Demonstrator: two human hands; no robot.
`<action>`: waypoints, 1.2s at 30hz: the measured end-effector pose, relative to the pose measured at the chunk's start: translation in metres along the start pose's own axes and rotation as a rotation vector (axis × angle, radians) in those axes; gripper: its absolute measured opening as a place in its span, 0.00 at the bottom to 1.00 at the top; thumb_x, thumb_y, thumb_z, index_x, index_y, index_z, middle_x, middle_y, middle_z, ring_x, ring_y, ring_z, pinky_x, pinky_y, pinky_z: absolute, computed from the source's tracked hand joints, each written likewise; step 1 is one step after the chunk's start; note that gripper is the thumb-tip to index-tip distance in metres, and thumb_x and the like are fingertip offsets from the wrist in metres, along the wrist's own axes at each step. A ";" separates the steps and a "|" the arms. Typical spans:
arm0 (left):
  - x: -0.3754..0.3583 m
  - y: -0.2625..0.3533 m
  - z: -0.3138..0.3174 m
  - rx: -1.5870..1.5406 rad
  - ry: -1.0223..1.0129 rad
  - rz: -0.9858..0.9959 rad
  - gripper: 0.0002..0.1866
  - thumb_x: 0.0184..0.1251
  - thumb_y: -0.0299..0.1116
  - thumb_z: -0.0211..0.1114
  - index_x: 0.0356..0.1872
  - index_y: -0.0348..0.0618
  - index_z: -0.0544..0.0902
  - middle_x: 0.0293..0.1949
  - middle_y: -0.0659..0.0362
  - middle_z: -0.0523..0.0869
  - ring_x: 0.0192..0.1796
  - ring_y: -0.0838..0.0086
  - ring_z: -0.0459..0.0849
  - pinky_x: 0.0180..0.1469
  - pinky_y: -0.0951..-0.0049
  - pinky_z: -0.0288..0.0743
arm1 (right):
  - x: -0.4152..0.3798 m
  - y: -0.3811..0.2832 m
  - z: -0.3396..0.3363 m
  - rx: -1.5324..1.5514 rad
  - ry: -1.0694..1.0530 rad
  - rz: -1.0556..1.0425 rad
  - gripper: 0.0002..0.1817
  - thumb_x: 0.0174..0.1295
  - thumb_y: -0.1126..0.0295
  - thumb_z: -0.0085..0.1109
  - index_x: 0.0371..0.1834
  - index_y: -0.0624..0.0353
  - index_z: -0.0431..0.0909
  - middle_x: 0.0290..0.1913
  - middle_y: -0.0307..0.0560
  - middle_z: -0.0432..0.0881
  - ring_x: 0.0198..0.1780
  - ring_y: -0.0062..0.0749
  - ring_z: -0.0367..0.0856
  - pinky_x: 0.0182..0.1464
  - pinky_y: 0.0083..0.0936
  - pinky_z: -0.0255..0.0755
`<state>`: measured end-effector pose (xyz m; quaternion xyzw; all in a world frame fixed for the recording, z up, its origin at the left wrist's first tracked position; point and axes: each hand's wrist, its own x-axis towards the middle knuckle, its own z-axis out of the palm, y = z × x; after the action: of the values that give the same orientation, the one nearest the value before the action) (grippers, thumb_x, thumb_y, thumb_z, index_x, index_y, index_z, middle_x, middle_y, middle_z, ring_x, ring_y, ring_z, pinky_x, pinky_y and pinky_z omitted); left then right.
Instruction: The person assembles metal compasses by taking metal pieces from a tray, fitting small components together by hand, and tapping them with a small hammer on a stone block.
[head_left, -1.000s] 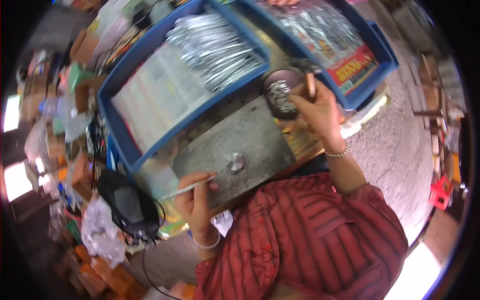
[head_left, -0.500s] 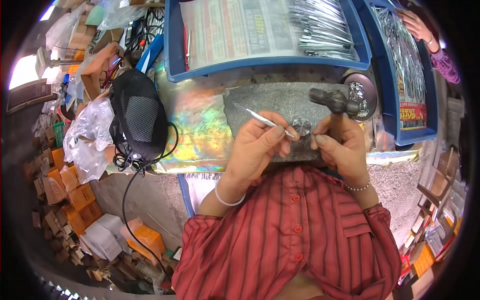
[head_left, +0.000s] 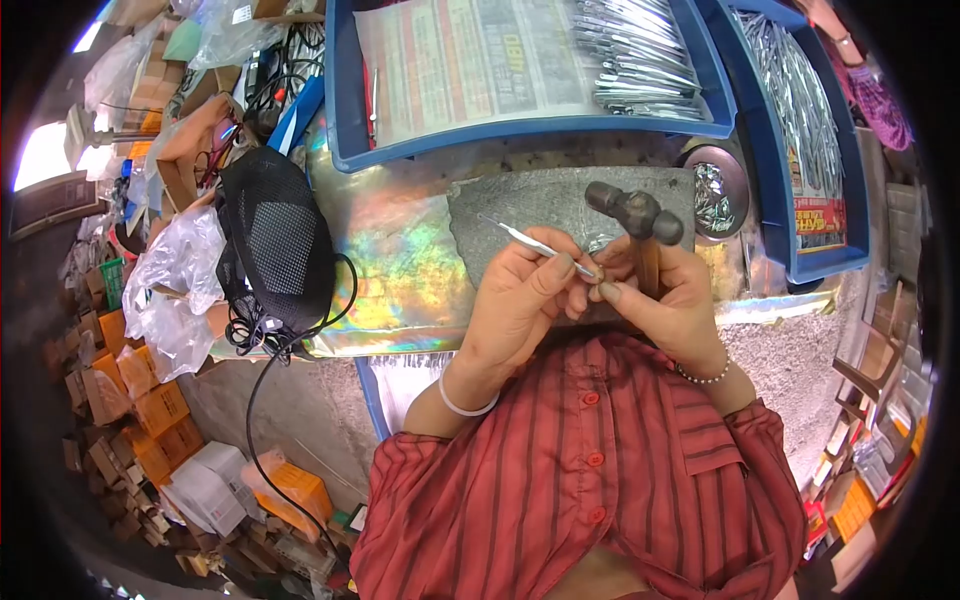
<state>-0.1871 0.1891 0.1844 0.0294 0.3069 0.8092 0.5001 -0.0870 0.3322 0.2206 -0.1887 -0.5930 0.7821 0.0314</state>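
Observation:
My left hand point(head_left: 525, 290) pinches a thin silvery metal piece point(head_left: 540, 246), its narrow end pointing up and left over the dark stone slab point(head_left: 490, 205). Against the piece's lower end rest the fingertips of my right hand point(head_left: 665, 300), which is closed around the wooden handle of a hammer point(head_left: 640, 213). The hammer's head is raised above the slab's right part. Whether the right fingertips also hold something small cannot be made out. A round dish of small shiny parts point(head_left: 738, 185) is just right of the slab.
A blue tray point(head_left: 540, 128) with metal pieces lies beyond the slab, another blue tray point(head_left: 852, 200) at the right. A black mesh item point(head_left: 283, 235) with a cable and plastic bags point(head_left: 180, 290) are left. A co-worker's arm point(head_left: 840, 35) shows at top right.
My right hand and the hammer have moved left, and the right fingertips now meet the left ones at the metal piece. The co-worker's hand has moved up, partly out of view.

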 end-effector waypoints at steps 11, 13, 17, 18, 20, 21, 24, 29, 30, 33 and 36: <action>-0.004 0.000 0.000 -0.196 -0.024 -0.071 0.08 0.69 0.33 0.57 0.42 0.41 0.74 0.37 0.55 0.82 0.32 0.76 0.78 0.34 0.80 0.72 | -0.007 0.010 0.017 0.102 0.204 -0.249 0.09 0.60 0.78 0.58 0.42 0.68 0.75 0.31 0.42 0.81 0.35 0.21 0.80 0.40 0.17 0.73; -0.005 -0.002 0.002 -0.263 -0.014 -0.108 0.08 0.69 0.34 0.57 0.43 0.41 0.74 0.38 0.56 0.82 0.33 0.75 0.78 0.34 0.79 0.72 | -0.009 0.005 0.013 0.171 0.155 -0.174 0.07 0.61 0.77 0.57 0.41 0.67 0.75 0.32 0.42 0.82 0.35 0.22 0.80 0.40 0.18 0.74; -0.006 -0.011 0.015 -0.293 -0.032 -0.106 0.09 0.69 0.34 0.58 0.43 0.41 0.74 0.36 0.57 0.82 0.34 0.74 0.79 0.34 0.79 0.72 | -0.013 -0.005 0.008 0.162 0.082 -0.119 0.06 0.62 0.75 0.57 0.38 0.67 0.75 0.32 0.42 0.81 0.34 0.21 0.80 0.39 0.17 0.73; -0.006 -0.013 0.017 -0.305 -0.024 -0.109 0.09 0.69 0.35 0.58 0.42 0.41 0.74 0.35 0.58 0.82 0.35 0.74 0.79 0.35 0.79 0.72 | -0.013 -0.006 0.006 0.140 0.077 -0.117 0.06 0.63 0.75 0.57 0.38 0.66 0.75 0.31 0.42 0.81 0.34 0.20 0.80 0.39 0.17 0.73; -0.006 -0.017 0.020 -0.321 -0.019 -0.108 0.09 0.69 0.35 0.58 0.42 0.41 0.74 0.35 0.58 0.81 0.35 0.74 0.79 0.35 0.79 0.73 | -0.014 -0.007 0.003 0.061 0.090 -0.117 0.06 0.63 0.74 0.58 0.37 0.66 0.76 0.31 0.41 0.81 0.33 0.19 0.79 0.37 0.16 0.72; -0.007 -0.019 0.022 -0.325 -0.018 -0.102 0.09 0.69 0.35 0.58 0.42 0.41 0.74 0.34 0.59 0.81 0.35 0.74 0.79 0.35 0.79 0.73 | -0.014 -0.008 0.001 0.067 0.075 -0.113 0.06 0.63 0.74 0.58 0.37 0.66 0.76 0.31 0.41 0.81 0.32 0.18 0.78 0.37 0.16 0.72; -0.010 -0.024 0.026 -0.324 0.010 -0.075 0.09 0.69 0.35 0.58 0.42 0.41 0.74 0.34 0.59 0.81 0.35 0.75 0.79 0.35 0.79 0.73 | -0.012 -0.008 -0.003 0.053 0.043 -0.117 0.06 0.63 0.74 0.58 0.37 0.66 0.76 0.31 0.40 0.80 0.32 0.17 0.77 0.35 0.15 0.71; -0.014 -0.030 0.028 -0.338 0.053 -0.051 0.09 0.68 0.35 0.59 0.42 0.42 0.75 0.33 0.61 0.80 0.35 0.76 0.79 0.34 0.81 0.74 | -0.011 0.000 -0.002 -0.050 0.049 -0.180 0.05 0.61 0.75 0.58 0.37 0.66 0.75 0.29 0.39 0.80 0.29 0.16 0.77 0.32 0.15 0.71; -0.014 -0.033 0.027 -0.336 0.063 -0.037 0.09 0.68 0.35 0.59 0.42 0.42 0.75 0.33 0.61 0.80 0.35 0.76 0.79 0.34 0.81 0.74 | -0.012 0.004 -0.003 -0.119 0.070 -0.211 0.06 0.61 0.75 0.59 0.37 0.66 0.75 0.28 0.39 0.80 0.28 0.17 0.77 0.31 0.16 0.71; -0.019 -0.037 0.026 -0.329 0.081 -0.028 0.09 0.68 0.36 0.59 0.43 0.43 0.75 0.33 0.61 0.80 0.34 0.78 0.79 0.34 0.81 0.74 | -0.015 0.009 -0.005 -0.451 0.121 -0.397 0.08 0.58 0.74 0.62 0.38 0.64 0.74 0.27 0.39 0.81 0.25 0.18 0.78 0.28 0.18 0.71; -0.020 -0.035 0.024 -0.282 0.044 -0.029 0.08 0.68 0.35 0.59 0.42 0.44 0.76 0.35 0.60 0.80 0.34 0.79 0.78 0.35 0.79 0.74 | -0.020 0.003 -0.005 -0.824 0.135 -0.643 0.12 0.55 0.75 0.64 0.41 0.63 0.74 0.27 0.40 0.82 0.25 0.19 0.79 0.27 0.20 0.71</action>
<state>-0.1405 0.1948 0.1907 -0.0635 0.2015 0.8375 0.5040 -0.0660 0.3307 0.2221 -0.0439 -0.8761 0.4210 0.2309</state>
